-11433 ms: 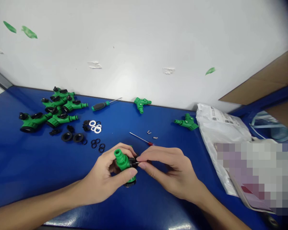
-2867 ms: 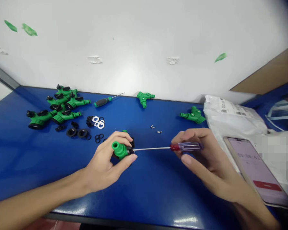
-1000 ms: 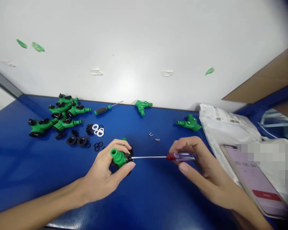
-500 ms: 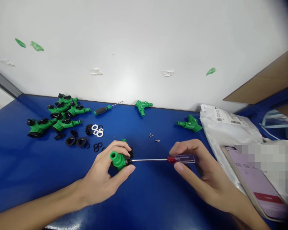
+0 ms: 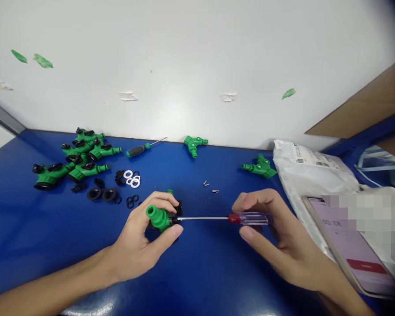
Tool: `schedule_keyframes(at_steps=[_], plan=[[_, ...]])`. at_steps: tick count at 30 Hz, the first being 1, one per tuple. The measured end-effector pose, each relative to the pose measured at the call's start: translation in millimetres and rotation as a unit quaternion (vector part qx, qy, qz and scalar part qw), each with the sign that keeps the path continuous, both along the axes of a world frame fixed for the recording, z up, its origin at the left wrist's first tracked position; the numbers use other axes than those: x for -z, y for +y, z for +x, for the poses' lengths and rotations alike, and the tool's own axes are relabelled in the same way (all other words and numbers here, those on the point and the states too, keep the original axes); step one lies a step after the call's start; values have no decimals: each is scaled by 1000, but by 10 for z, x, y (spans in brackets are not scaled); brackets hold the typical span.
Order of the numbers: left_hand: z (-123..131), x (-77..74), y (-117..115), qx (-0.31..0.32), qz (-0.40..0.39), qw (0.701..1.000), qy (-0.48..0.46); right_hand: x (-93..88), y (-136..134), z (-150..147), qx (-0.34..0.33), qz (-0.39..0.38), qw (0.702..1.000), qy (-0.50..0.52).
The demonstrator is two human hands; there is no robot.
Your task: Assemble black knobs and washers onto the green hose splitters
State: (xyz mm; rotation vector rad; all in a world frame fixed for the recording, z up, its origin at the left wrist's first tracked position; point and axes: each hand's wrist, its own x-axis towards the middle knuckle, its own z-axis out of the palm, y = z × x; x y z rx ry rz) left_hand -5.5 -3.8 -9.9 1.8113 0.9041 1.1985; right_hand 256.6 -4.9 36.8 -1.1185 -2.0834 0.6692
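Observation:
My left hand (image 5: 145, 245) is closed around a green Y-shaped hose connector (image 5: 158, 218), tilted so one ribbed outlet points up toward me. A black valve knob (image 5: 174, 218) on it sticks out between my thumb and fingers. In my right hand (image 5: 276, 241) is a screwdriver (image 5: 250, 218) with a clear and red handle, held between thumb and fingers. Its shaft lies level, and the tip meets the black knob. Whether a screw sits at the tip is too small to tell. A few small screws (image 5: 215, 191) lie on the table beyond.
Assembled green connectors (image 5: 52, 175) cluster at the left, near white washers (image 5: 127, 174) and black rings (image 5: 109, 195). A green-handled screwdriver (image 5: 138, 150) and two bare connectors (image 5: 195, 145) lie toward the wall. At the right are a plastic bag (image 5: 289, 175) and a phone (image 5: 345, 245).
The connector in my left hand has tipped slightly, its outlet shifting up and left. The screwdriver remains against the knob. The whole view has shifted a little.

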Motion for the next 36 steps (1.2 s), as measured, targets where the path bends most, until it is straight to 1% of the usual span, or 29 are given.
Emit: schedule_keyframes(at_steps=[2,4,7,12,14,16,18,21,23,24,26,29,32,36], plan=[[-7,-14,-2,-5,-6,1000,-12,14,-4,-6,-4,-4,1000,25],[-16,-21,-4,-6,-7,1000,-18,38,0,-13,-6,16,998,60],[-26,-12,-4,0,-3,1000,-18,54,9,-23,16,51,994,91],[-24,3,7,8,8,1000,-12,0,9,-39,47,75,995,47],[-13,-8,11,14,-7,1000,-16,-17,9,-44,47,84,995,20],[3,-30,10,23,-60,997,-37,-20,10,-41,48,92,995,3],[18,-61,3,36,-146,985,-87,-13,15,-27,72,98,993,3],[21,-114,3,52,-266,946,-174,7,45,-2,165,108,980,19],[12,-144,17,68,-311,922,-218,39,88,2,224,96,969,26],[6,-155,29,80,-326,911,-238,64,115,-3,238,83,967,27],[-4,-167,52,110,-348,890,-273,132,170,-22,235,50,971,13],[-9,-170,73,143,-372,865,-305,251,225,-63,191,21,980,-47],[-10,-173,69,157,-381,852,-322,331,240,-105,152,17,982,-115],[-5,-175,37,162,-384,846,-333,374,235,-158,116,33,972,-204]])
